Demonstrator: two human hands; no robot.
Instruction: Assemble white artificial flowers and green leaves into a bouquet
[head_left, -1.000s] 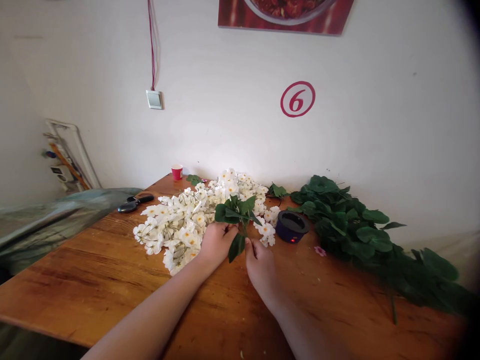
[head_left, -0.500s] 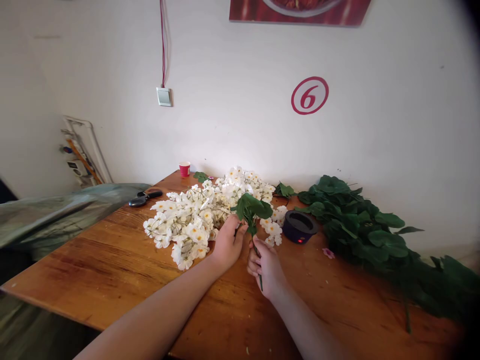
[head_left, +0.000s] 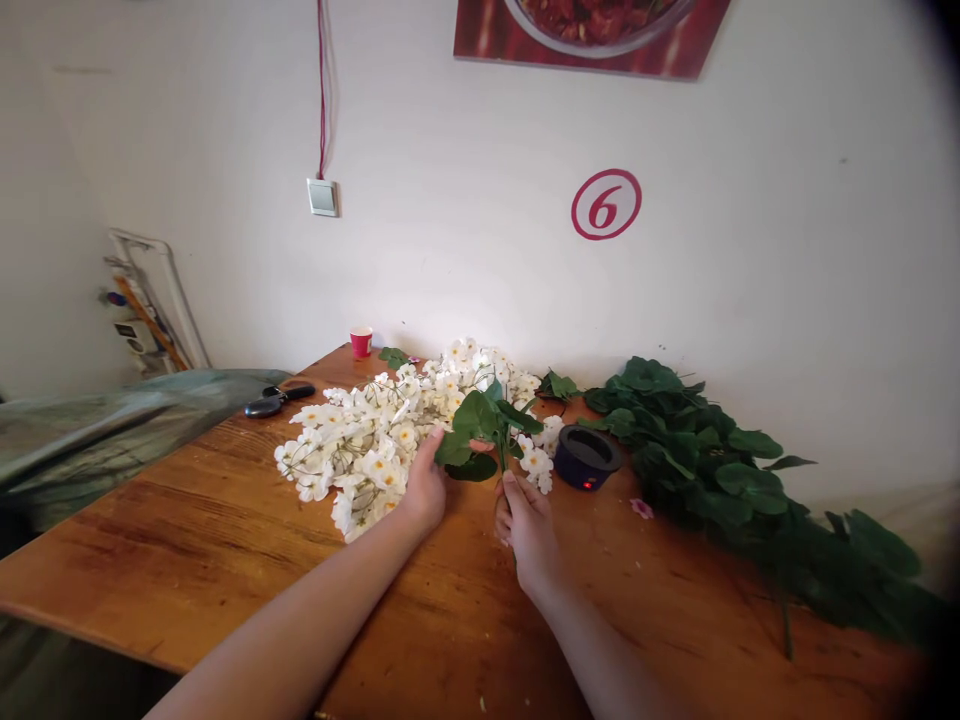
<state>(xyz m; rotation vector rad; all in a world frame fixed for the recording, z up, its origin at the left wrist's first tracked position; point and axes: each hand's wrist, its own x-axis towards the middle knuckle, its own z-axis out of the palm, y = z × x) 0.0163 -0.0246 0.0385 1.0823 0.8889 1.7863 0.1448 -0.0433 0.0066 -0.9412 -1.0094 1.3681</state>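
Observation:
My right hand (head_left: 527, 530) is closed around the stem of an artificial green leaf sprig (head_left: 476, 420), whose leaves fan out above the fist. To its left, my left hand (head_left: 427, 480) is open, with thumb and fingers apart around the leaves; some of its fingers are hidden behind them. Behind and left of my hands lies a heap of white artificial flowers (head_left: 382, 465) with yellow centres. Just right of the sprig sits a small round dark pot (head_left: 587, 460) with a glowing red light on its front.
A large pile of green artificial leaves (head_left: 720, 480) covers the right of the wooden table (head_left: 225, 560). A small pink flower (head_left: 641, 508) lies beside it. Toward the left are a black-handled tool (head_left: 277, 400) and a red paper cup (head_left: 361, 342). A wall stands behind.
My left hand has opened and moved left, away from the stem. The sprig's leaves are now spread wider. My right hand still grips the stem. The view has shifted slightly.

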